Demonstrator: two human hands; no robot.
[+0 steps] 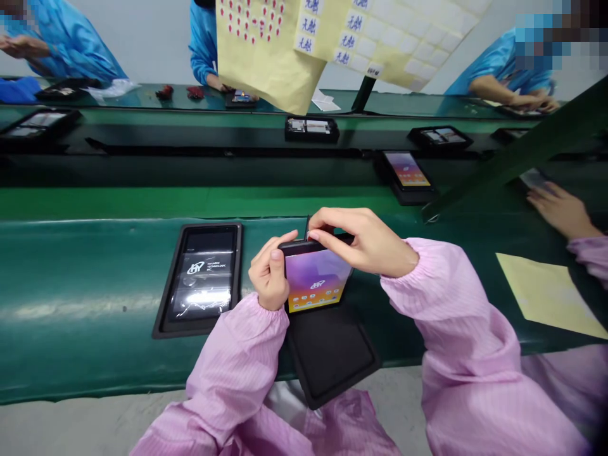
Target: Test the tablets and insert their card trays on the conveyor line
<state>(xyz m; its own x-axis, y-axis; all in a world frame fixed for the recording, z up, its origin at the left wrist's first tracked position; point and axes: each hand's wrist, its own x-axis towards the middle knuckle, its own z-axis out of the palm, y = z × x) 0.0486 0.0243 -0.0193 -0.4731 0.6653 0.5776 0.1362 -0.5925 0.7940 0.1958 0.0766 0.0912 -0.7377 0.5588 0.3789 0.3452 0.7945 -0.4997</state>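
On the near side of a green bench (85, 266), a lit tablet (319, 282) held up on edge

Closest, a black tray (335, 354) juts past the bench's front. Just beyond it the tablet stands, screen toward the wearer, between both hands. The left hand (270, 272) is closed round its upper left corner, thumb in front; the right hand (368, 244) comes over the top edge, thumb and forefinger nearly meeting beside a thin dark piece (306, 228). I cannot tell what they pinch. The tablet is likely light, stiff, slick-faced and breakable, best held by its rim. Leftward, another tablet (204, 272) lies in its own tray (190, 329); farther off, a third tablet (407, 170) shows a lit screen.
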